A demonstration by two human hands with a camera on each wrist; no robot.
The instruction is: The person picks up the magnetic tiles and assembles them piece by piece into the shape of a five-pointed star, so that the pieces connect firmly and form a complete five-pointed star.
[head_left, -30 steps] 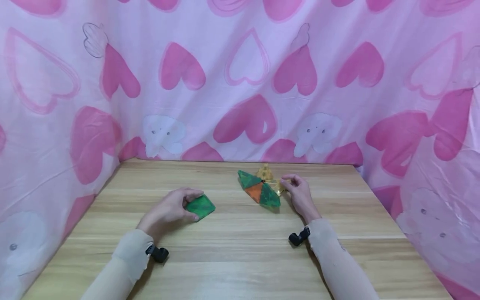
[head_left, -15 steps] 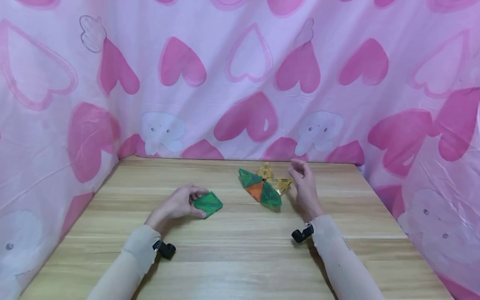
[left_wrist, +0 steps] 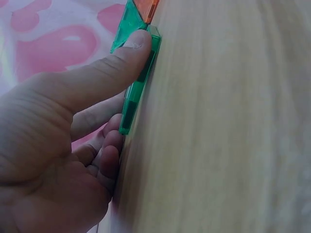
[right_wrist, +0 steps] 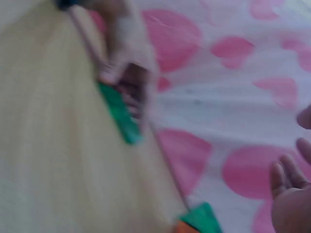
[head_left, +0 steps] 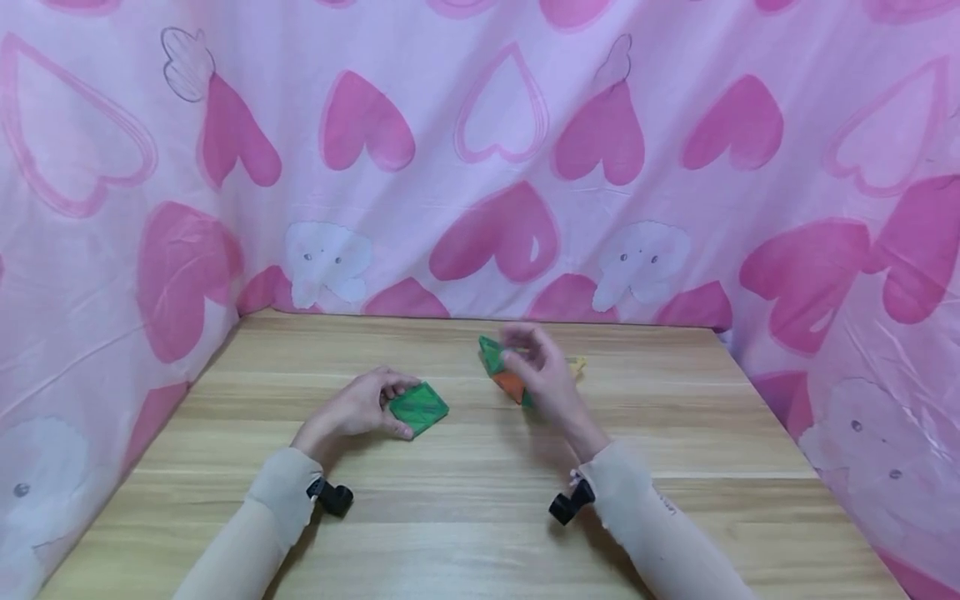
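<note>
My left hand point(head_left: 356, 408) pinches a translucent green square magnetic tile point(head_left: 420, 410) between thumb and fingers, low over the table. In the left wrist view dark bits show along the edge of this green tile point(left_wrist: 132, 104). My right hand point(head_left: 551, 379), blurred, hovers over a fan of triangular tiles with loosely bent fingers and nothing visible in them. Around it show a green triangle point(head_left: 491, 355), an orange triangle point(head_left: 509, 385) and the tip of a yellow triangle point(head_left: 577, 367). The right hand hides most of the rest of the fan.
The wooden table point(head_left: 450, 517) carries the tiles. A pink curtain with hearts point(head_left: 495, 225) hangs along its back and both sides. Small black cameras point(head_left: 331, 497) sit on both wrists.
My right hand has let go of the yellow tile at the fan's right, lifted away, then swung left over the fan. The left hand has shifted slightly right with the green tile.
</note>
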